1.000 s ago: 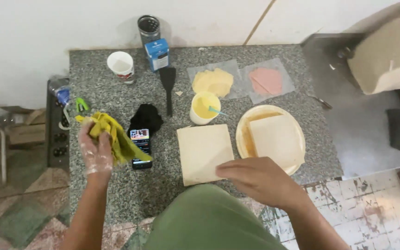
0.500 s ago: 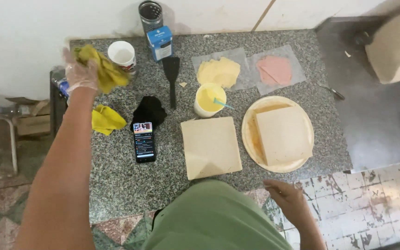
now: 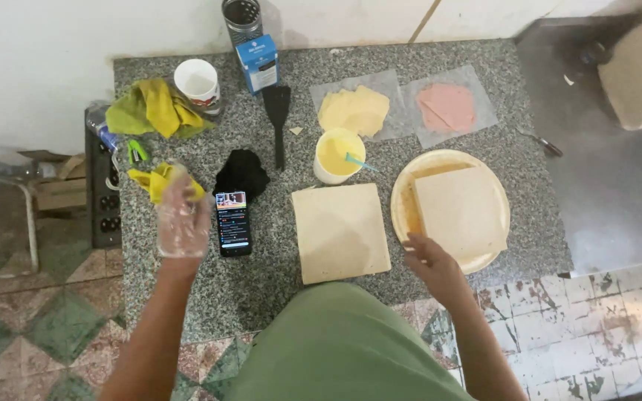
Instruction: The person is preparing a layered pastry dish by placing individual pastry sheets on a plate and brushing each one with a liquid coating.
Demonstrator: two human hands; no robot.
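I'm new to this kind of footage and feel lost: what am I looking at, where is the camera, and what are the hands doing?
There is no machine here. A camera worn on a person's head looks straight down, so the green cloth at the bottom is their own clothing. The left hand, in a thin clear glove, rests on a yellow cloth by a phone. The bare right hand hovers open at the counter's near edge, holding nothing. On the speckled stone counter lie a flat pale square slab, another on a round plate, a cup of yellow spread, cheese slices, pink sliced meat, a black spatula and a second yellow cloth.
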